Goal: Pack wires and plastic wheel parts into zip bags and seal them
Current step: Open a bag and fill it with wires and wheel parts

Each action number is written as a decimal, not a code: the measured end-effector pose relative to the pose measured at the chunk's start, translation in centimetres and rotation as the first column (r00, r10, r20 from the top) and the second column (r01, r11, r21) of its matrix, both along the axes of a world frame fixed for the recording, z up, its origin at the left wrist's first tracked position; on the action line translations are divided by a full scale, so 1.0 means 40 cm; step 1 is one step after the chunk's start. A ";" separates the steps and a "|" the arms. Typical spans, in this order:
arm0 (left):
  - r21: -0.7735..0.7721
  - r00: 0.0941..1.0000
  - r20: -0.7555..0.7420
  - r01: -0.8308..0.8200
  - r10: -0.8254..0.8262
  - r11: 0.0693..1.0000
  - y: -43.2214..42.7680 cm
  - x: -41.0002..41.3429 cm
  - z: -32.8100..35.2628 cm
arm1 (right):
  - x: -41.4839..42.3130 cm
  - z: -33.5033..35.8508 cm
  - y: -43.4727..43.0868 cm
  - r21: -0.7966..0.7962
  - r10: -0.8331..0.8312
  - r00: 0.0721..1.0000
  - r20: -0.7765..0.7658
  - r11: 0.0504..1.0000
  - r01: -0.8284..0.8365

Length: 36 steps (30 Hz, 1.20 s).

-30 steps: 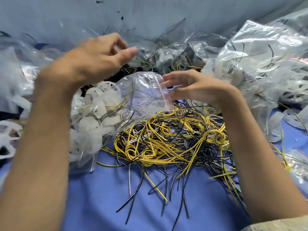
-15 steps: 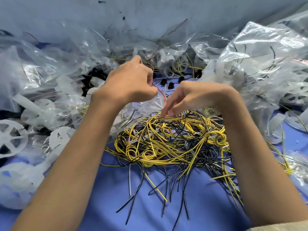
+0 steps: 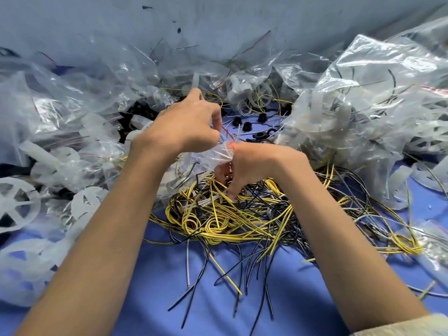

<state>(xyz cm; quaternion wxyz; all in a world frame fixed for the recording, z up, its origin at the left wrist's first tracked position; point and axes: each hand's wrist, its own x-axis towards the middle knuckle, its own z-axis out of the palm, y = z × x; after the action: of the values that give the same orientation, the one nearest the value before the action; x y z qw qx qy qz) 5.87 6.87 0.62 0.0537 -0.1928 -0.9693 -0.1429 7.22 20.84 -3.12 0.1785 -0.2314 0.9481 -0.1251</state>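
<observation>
A tangle of yellow, black and grey wires (image 3: 242, 219) lies on the blue table cloth (image 3: 169, 287) in the middle. My left hand (image 3: 186, 127) pinches the red-striped top of a small clear zip bag (image 3: 213, 154) above the pile. My right hand (image 3: 252, 166) is just right of the bag, its fingers curled down into the wires and touching the bag's mouth. What the right fingers hold is hidden. White plastic wheel parts (image 3: 17, 204) lie at the left edge.
Crumpled clear bags with wheel parts and wires are heaped at the left (image 3: 72, 122) and right (image 3: 375, 112). Small black parts (image 3: 247, 124) lie behind the hands. A grey wall (image 3: 218, 25) closes the back. Loose wire ends trail toward me.
My left hand came down from the upper left to the centre, dropping the filled bag at the left. My right hand dipped into the wire pile beside a small bag.
</observation>
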 end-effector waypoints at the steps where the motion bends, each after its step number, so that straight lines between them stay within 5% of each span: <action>1: -0.003 1.000 0.004 0.001 -0.001 1.000 -0.001 -0.001 0.001 | 0.001 -0.005 -0.004 -0.028 -0.014 0.999 -0.032 1.000 0.013; 8: 0.016 1.000 0.011 0.002 -0.002 1.000 -0.023 -0.013 0.008 | 0.003 0.023 0.000 -0.181 0.015 0.950 -0.311 0.981 -0.075; 19: 0.058 0.985 0.013 0.168 -0.169 0.984 -0.035 -0.017 0.013 | 0.024 0.088 0.084 -0.598 -0.186 0.981 -0.048 0.792 0.121; 25: 0.111 0.960 0.032 0.272 -0.277 0.956 -0.035 -0.011 0.017 | 0.024 0.103 0.107 -0.623 -0.275 0.959 -0.069 0.763 0.173; 29: 0.070 0.952 0.092 0.286 -0.291 0.956 -0.038 -0.010 0.013 | 0.011 0.112 0.146 -0.656 -0.480 0.856 -0.191 0.711 0.253; 33: 0.046 0.947 0.123 0.293 -0.297 0.955 -0.033 -0.007 0.013 | -0.007 0.114 0.167 -0.661 -0.696 0.632 -0.341 0.655 0.366; 36: 0.059 0.951 0.133 0.272 -0.278 0.960 -0.031 -0.006 0.014 | -0.008 0.116 0.159 -0.660 -0.671 0.651 -0.355 0.673 0.334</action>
<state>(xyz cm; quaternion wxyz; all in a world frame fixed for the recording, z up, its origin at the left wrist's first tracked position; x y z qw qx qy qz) 5.63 5.61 1.19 -0.0309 -0.3144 -0.9313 -0.1816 6.91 27.19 1.51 -0.2316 -0.0117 0.9048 -0.3571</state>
